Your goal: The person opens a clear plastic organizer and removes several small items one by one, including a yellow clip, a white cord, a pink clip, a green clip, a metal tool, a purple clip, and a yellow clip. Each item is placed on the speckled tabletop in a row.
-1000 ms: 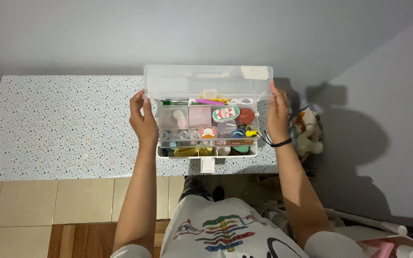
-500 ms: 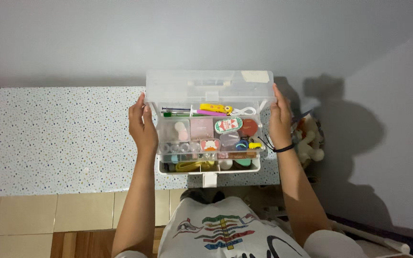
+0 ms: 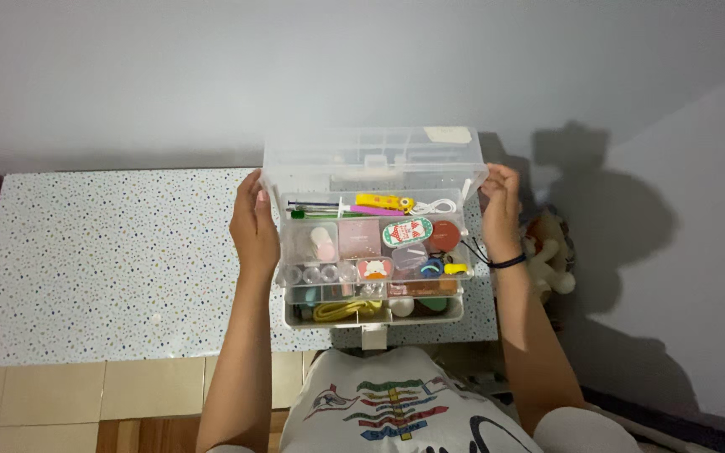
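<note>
Resting mid-frame on a speckled table (image 3: 111, 252), an open clear plastic organiser box (image 3: 371, 252) is gripped at its sides by the left hand (image 3: 253, 226) and right hand (image 3: 498, 210), fingers curled. Probably light, rigid, slippery; loose contents could spill.

home | speckled counter (image 3: 111, 243) | tiled floor (image 3: 44, 394) | plush toy (image 3: 547, 247)

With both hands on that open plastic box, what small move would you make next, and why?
Probably let go of the lid and settle the trays. The lid already stands tipped back, the tiers of the box are fanned out, the left hand rests on the side and the right hand at the lid's corner.
</note>
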